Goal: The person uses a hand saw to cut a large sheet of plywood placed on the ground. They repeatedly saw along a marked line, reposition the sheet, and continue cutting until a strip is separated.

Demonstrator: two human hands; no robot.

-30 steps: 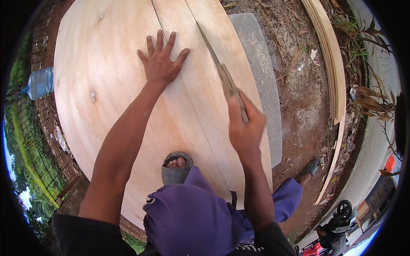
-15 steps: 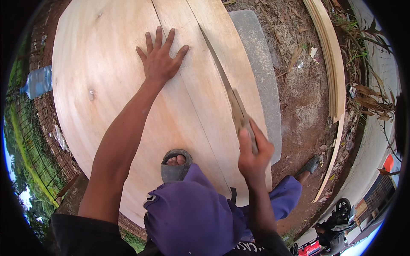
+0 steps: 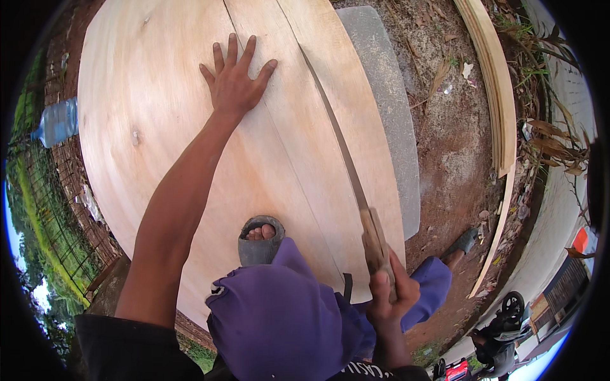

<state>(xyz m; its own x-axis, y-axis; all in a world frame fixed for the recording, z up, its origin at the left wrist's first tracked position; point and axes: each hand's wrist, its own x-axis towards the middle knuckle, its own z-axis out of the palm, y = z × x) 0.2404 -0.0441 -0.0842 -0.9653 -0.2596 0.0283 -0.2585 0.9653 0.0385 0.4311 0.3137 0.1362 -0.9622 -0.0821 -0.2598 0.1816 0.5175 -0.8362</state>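
Note:
A large pale plywood sheet lies under both arms, with a narrow dark slit running along its right part. My left hand rests flat on the sheet with its fingers spread, left of the slit. In my right hand is the wooden handle of a handsaw, the fingers wrapped round it. The long narrow blade lies along the slit and points away from me. My left foot, in a dark sandal, stands on the sheet.
A grey slab shows beneath the sheet's right edge. Long thin boards lie stacked on the dirt further right. A blue plastic bottle lies by wire mesh at the left. A parked motorcycle stands at lower right.
My right hand has drawn the saw back toward me and slightly right, so more of the blade shows. My left hand stays spread on the sheet, almost unmoved.

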